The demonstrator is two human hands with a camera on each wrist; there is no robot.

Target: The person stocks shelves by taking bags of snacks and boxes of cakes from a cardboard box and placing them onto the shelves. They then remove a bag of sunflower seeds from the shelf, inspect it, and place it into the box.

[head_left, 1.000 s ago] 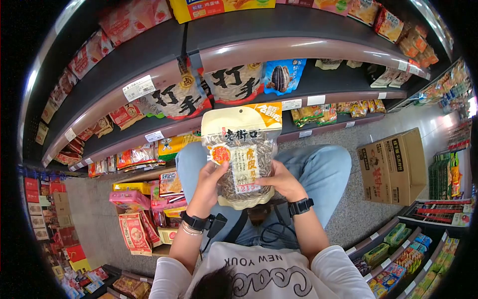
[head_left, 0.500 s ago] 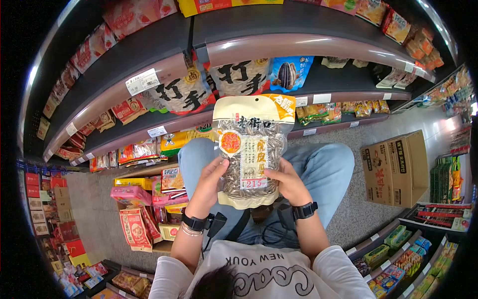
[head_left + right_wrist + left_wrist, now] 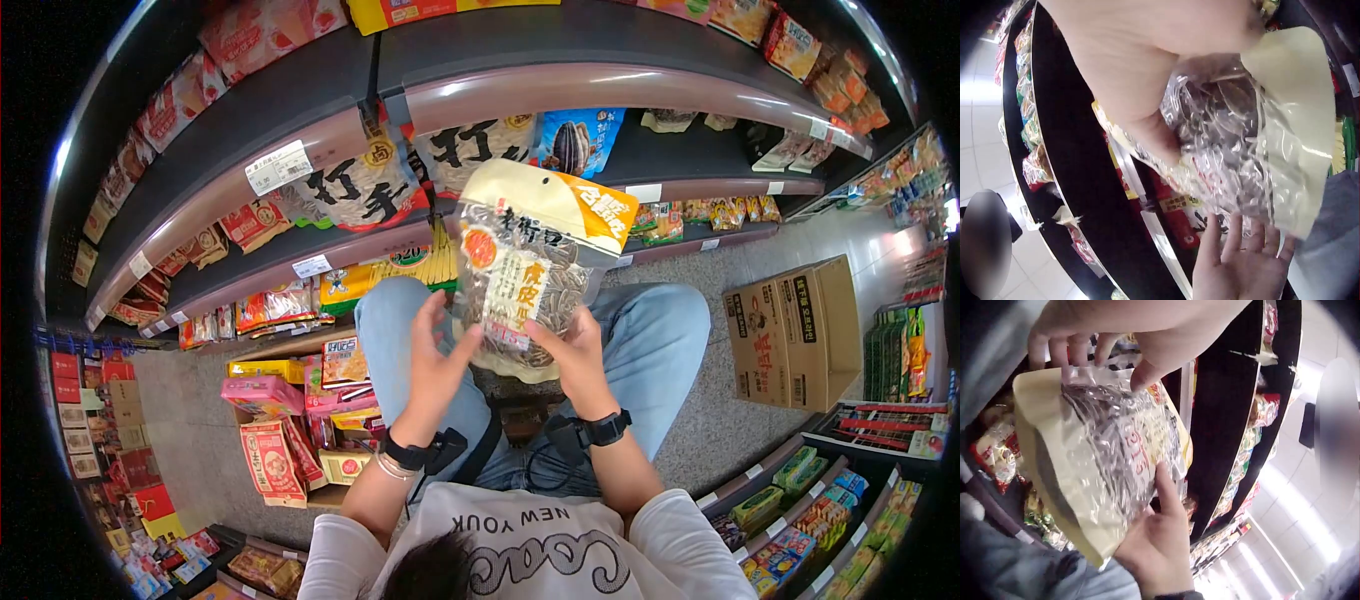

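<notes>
A clear and cream bag of striped seeds [image 3: 545, 285], with an orange top corner, is held up above the lap, tilted with its top toward the right. My right hand [image 3: 580, 365] grips its lower right side, thumb across the front. Beside the lower left edge is my left hand [image 3: 437, 360], fingers spread and thumb pointing at the bag. In the left wrist view, the left hand [image 3: 1141, 331] lies along the bag [image 3: 1085, 469]; whether its fingertips touch is unclear. The right wrist view shows the right thumb pressing the bag [image 3: 1229, 125], its other fingers largely hidden.
Shelves [image 3: 620, 90] with snack bags curve across the front. A blue seed bag [image 3: 580, 140] stands on one. On the floor, a box of packets [image 3: 330, 497] lies at the left and a cardboard carton [image 3: 790, 340] at the right. Bent knees flank the hands.
The bag has moved up and to the right and tilted clockwise. My left hand has loosened from its lower left side and spread its fingers; the right hand keeps its grip.
</notes>
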